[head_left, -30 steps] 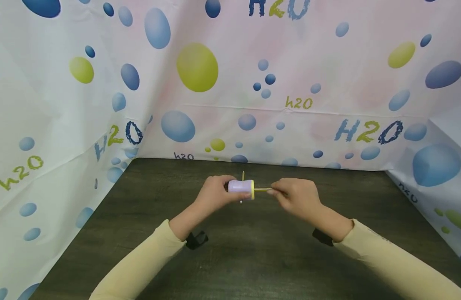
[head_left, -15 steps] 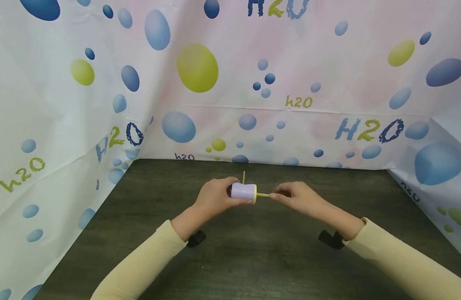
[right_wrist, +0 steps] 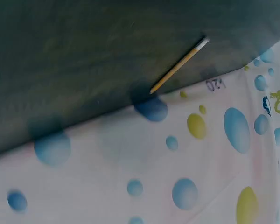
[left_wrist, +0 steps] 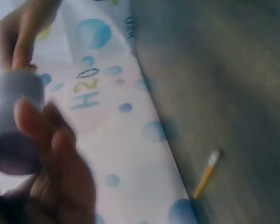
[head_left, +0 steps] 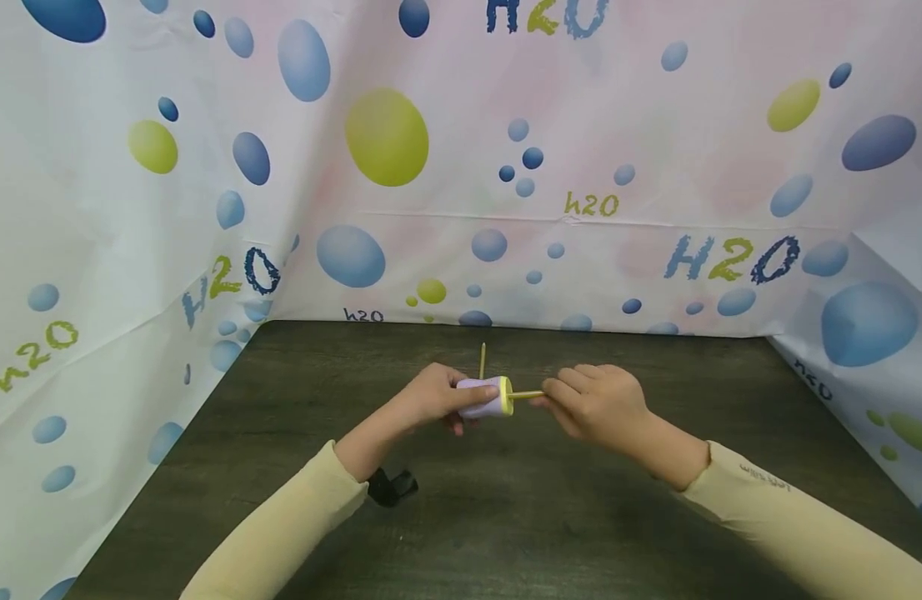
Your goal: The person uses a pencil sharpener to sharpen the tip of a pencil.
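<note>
My left hand (head_left: pixel 429 395) grips a lilac, waisted pencil sharpener (head_left: pixel 485 410) with a yellow rim, held lying roughly sideways above the table. The thumb lies across its front. From the rim end sticks a yellowish pencil (head_left: pixel 527 394), its tip hidden inside. My right hand (head_left: pixel 599 408) pinches this pencil's outer end with curled fingers. In the left wrist view, the sharpener (left_wrist: pixel 19 88) appears blurred, with the right hand (left_wrist: pixel 25 28) at its rim. Neither hand shows in the right wrist view.
A second pencil (right_wrist: pixel 179 66), yellow with a pale end, lies on the dark table (head_left: pixel 551 517) behind the sharpener, near the back edge. A white sheet with printed bubbles (head_left: pixel 446 183) hangs at the back and both sides.
My right fingers straightened and shifted slightly right half a second ago; now they are curled around the pencil's end again. The left thumb has moved up across the sharpener's front, which tilts a little.
</note>
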Motion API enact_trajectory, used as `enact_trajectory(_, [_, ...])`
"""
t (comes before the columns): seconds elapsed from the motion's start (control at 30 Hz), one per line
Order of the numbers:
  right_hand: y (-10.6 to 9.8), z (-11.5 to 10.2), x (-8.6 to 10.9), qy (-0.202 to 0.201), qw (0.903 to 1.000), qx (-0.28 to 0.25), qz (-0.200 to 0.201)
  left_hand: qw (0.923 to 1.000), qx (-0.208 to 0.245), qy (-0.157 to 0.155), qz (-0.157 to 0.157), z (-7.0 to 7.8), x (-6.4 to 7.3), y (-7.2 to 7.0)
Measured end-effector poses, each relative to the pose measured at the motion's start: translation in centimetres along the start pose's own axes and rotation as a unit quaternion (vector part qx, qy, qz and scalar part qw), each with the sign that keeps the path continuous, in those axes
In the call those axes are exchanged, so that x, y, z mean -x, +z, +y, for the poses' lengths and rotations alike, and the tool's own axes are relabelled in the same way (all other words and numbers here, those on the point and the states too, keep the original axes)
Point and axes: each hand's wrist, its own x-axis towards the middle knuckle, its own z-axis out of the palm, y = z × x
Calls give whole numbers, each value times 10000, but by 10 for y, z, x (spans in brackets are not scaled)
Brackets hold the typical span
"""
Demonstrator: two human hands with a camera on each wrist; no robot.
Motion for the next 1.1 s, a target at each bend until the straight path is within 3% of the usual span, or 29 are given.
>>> enact_trajectory(0.07, [-2,-2,0,663,9954,-507,-481,9965,-441,395,590,1,2,6])
enact_trajectory(0.1, [-4,-2,-1,1085,9864,-876,-867,9904,-772,691,918,1,3,9])
enact_trajectory(0.13, [-7,-2,-2,1549,9706,-1312,-1296,9793,-1159,1085,1256,1,4,12])
enact_trajectory(0.17, [-9,-1,-3,2056,9458,-1802,-1752,9615,-1613,1549,1595,-1,5,14])
enact_trajectory(0.2, [-12,0,-4,2592,9100,-2358,-2214,9346,-2148,2059,1948,-2,4,16])
enact_trajectory(0.23, [-13,3,-5,3114,8622,-2986,-2654,8978,-2684,2639,2285,-4,4,17])
enact_trajectory(0.27, [-15,6,-7,3606,8058,-3563,-3060,8510,-3189,3236,2634,-6,3,18])
enact_trajectory(0.33, [-16,13,-9,4407,6790,-4546,-3715,7476,-3893,4316,3213,-12,-1,17])
enact_trajectory(0.37, [-15,16,-9,4684,6157,-4929,-3982,7008,-4101,4743,3402,-15,-3,16])
enact_trajectory(0.4, [-14,19,-8,4890,5577,-5221,-4210,6614,-4226,5092,3531,-17,-5,15])
enact_trajectory(0.43, [-13,20,-8,5013,5123,-5419,-4390,6337,-4288,5329,3613,-19,-7,14])
enact_trajectory(0.47, [-12,22,-7,5086,4842,-5501,-4519,6203,-4310,5443,3649,-21,-8,13])
enact_trajectory(0.5, [-11,22,-6,5100,4711,-5551,-4581,6195,-4321,5444,3650,-22,-8,13])
enact_trajectory(0.53, [-10,22,-6,5054,4746,-5565,-4578,6330,-4297,5341,3598,-22,-8,12])
enact_trajectory(0.57, [-10,21,-6,4943,4987,-5513,-4507,6578,-4257,5131,3506,-22,-7,12])
enact_trajectory(0.6, [-9,19,-6,4815,5371,-5353,-4395,6920,-4183,4817,3378,-22,-7,12])
enact_trajectory(0.63, [-9,16,-7,4607,5890,-5086,-4269,7360,-4038,4399,3188,-21,-5,12])
enact_trajectory(0.67, [-8,14,-7,4342,6475,-4739,-4095,7856,-3797,3912,2926,-20,-4,11])
enact_trajectory(0.73, [-8,8,-8,3523,7809,-3718,-3575,8789,-3045,2842,2326,-16,-2,9])
enact_trajectory(0.77, [-7,6,-7,3017,8439,-3058,-3213,9174,-2578,2295,1982,-13,-2,8])
enact_trajectory(0.8, [-6,4,-6,2484,8965,-2375,-2796,9482,-2066,1774,1637,-11,-3,6])
enact_trajectory(0.83, [-4,3,-5,1932,9396,-1709,-2252,9707,-1553,1298,1295,-8,-3,3])
enact_trajectory(0.87, [-2,3,-3,1429,9691,-1088,-1691,9852,-1091,885,980,-7,-4,0])
enact_trajectory(0.9, [0,3,-2,959,9877,-541,-1112,9936,-706,575,676,-5,-5,-3])
enact_trajectory(0.93, [3,3,0,535,9966,-137,-608,9981,-381,298,391,-5,-5,-7])
enact_trajectory(1.03, [9,4,3,-268,9981,394,390,9994,94,-161,-282,-3,-3,-13])
enact_trajectory(1.1, [12,2,5,-482,9952,470,715,9989,34,-215,-410,-3,-2,-14])
